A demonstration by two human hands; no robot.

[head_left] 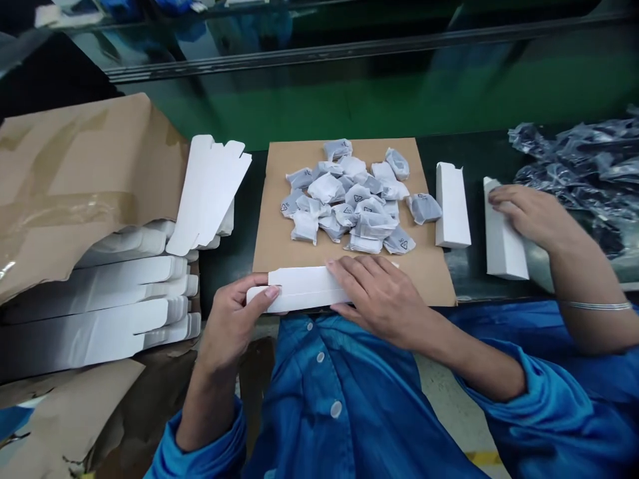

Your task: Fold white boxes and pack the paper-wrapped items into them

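A narrow white carton (304, 290) lies level between my two hands at the near edge of the brown cardboard sheet (277, 199). At its left end, my left hand (234, 316) pinches the carton between thumb and fingers. My right hand (382, 299) grips the other end from above, fingers laid over it. Beyond the carton, a heap of small items in whitish translucent wrappers (349, 196) covers the middle of the sheet. One wrapped item (424, 208) sits at the sheet's right edge, touching or close to a standing white box (452, 206).
To the left, a brown cardboard box (84, 179) holds stacked flat white cartons (94, 299); more flat cartons (210, 193) lean beside it. At right, a co-worker's hand (536, 213) touches another white box (505, 243). Crumpled clear plastic bags (589, 166) lie behind that arm.
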